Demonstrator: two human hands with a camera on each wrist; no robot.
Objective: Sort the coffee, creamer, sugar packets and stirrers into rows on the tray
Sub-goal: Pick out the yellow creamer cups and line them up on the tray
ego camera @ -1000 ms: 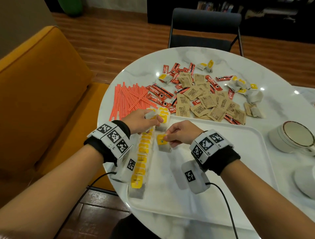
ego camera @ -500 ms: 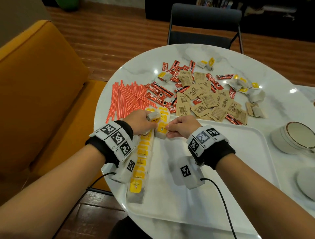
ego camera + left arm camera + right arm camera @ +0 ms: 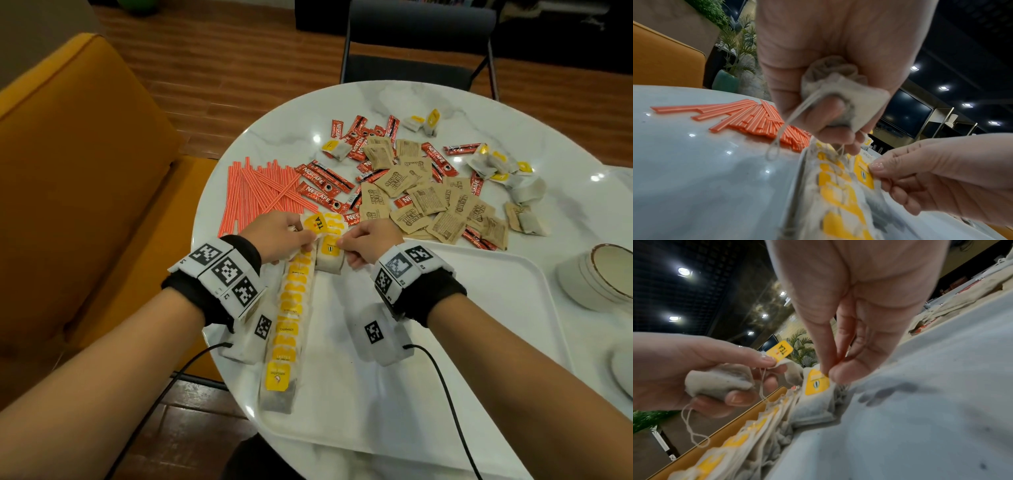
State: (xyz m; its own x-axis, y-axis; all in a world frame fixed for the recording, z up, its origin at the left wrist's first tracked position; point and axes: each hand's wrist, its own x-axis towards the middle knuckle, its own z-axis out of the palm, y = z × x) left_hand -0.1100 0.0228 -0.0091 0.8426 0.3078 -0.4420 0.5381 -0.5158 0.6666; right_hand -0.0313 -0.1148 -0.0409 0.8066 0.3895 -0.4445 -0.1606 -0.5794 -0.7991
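Note:
A row of yellow-tagged tea bags [image 3: 291,315] runs along the left side of the white tray [image 3: 479,308]. My right hand [image 3: 342,243] pinches the yellow tag of a tea bag [image 3: 816,384] lying on the tray beside the far end of that row. My left hand [image 3: 308,236] grips a crumpled tea bag [image 3: 849,97] in its palm and pinches another one with a "TEA" tag [image 3: 780,351] at its fingertips. Orange stirrers [image 3: 260,192], red coffee sticks [image 3: 322,193] and brown sugar packets [image 3: 428,202] lie mixed on the table beyond the tray.
More loose tea bags [image 3: 496,164] lie at the back right of the round marble table. White cups [image 3: 603,277] stand right of the tray. A dark chair [image 3: 418,41] stands behind the table and an orange sofa [image 3: 68,171] to the left.
My right hand carried its tea bag away from me across the tray, up beside the far end of the row. The left hand stayed put with its tea bags.

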